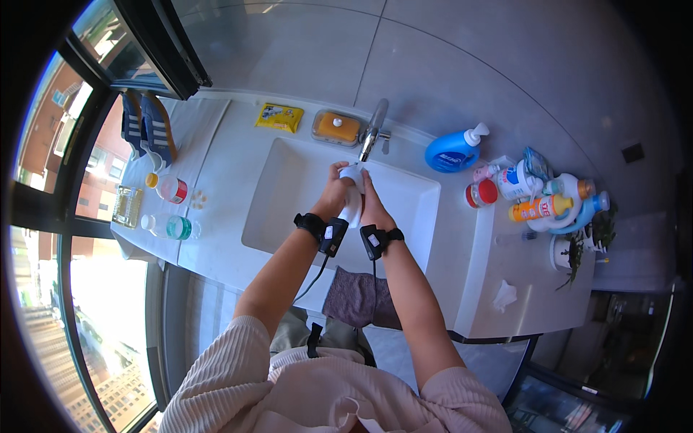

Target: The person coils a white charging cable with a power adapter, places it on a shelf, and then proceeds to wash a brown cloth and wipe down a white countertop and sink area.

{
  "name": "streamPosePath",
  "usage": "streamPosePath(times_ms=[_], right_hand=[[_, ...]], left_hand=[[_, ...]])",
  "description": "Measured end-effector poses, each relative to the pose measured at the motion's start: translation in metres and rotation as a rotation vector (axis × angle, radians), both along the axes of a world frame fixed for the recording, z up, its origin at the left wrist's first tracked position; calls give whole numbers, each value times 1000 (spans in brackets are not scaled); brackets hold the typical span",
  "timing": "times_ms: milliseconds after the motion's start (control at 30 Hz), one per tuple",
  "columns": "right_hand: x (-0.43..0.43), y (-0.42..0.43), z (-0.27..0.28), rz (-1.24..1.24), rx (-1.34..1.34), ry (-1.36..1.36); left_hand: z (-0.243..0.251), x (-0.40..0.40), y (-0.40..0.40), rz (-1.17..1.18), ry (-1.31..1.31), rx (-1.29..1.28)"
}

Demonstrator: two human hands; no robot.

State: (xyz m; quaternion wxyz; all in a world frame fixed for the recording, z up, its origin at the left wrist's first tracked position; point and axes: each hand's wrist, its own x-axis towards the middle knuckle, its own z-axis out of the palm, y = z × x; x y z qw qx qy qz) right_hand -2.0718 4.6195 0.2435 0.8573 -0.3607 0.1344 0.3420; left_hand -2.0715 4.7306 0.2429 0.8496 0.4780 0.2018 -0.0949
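Over a white rectangular sink (346,243) both hands hold a white cloth-like item (354,203) just below the mouth of a chrome faucet (371,132). My left hand (333,192) grips it from the left side, fingers curled round its upper part. My right hand (374,203) presses against its right side with the fingers pointing up toward the spout. The item hangs down between the wrists. Whether water is running cannot be made out. A grey-brown towel (357,297) hangs over the sink's front edge, beneath the forearms.
Behind the sink lie a yellow packet (279,118) and a soap box (337,128). A blue pump bottle (453,151), a red-lidded jar (481,194) and several cleaning bottles stand right. Plastic bottles (168,188) and blue sneakers (154,130) are left. A crumpled tissue (504,296) lies right.
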Motion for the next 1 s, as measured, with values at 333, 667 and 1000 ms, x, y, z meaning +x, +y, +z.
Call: streamPosePath(times_ms=[333,667,1000], right_hand=[[6,-26,-50,112,364,-61],[-8,9,-66,-86,41,226],[-70,26,-150,178,447,155]], left_hand=[[-9,7,20,-430,-465,1124],[-6,-44,6,-383,-903,1394],[-42,-69,12,-518,-178,1289]])
